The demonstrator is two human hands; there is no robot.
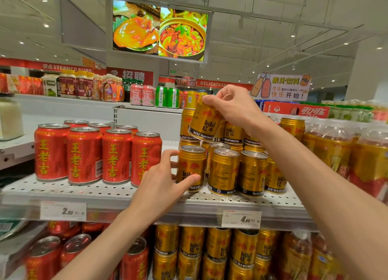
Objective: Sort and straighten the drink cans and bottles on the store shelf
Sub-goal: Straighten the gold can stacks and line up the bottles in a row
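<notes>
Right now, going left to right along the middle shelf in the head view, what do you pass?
Red cans → left hand gripping a gold can → more gold cans → wrapped gold packs.

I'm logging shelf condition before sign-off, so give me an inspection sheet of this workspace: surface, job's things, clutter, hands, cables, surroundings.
Surface: perforated metal shelf, price tags on its front edge.
Job's things: red cans upright in rows at left; gold cans upright at right, more stacked behind; one tilted gold can held above them.
Clutter: nothing seen loose on the shelf.
Hands: left hand grips the front-left gold can between thumb and fingers; right hand holds the tilted can by its top, a pinching grip.
Cables: nothing seen.
Surroundings: shrink-wrapped gold packs at right, lower shelf of cans, ceiling food screen, juice sign.
</notes>
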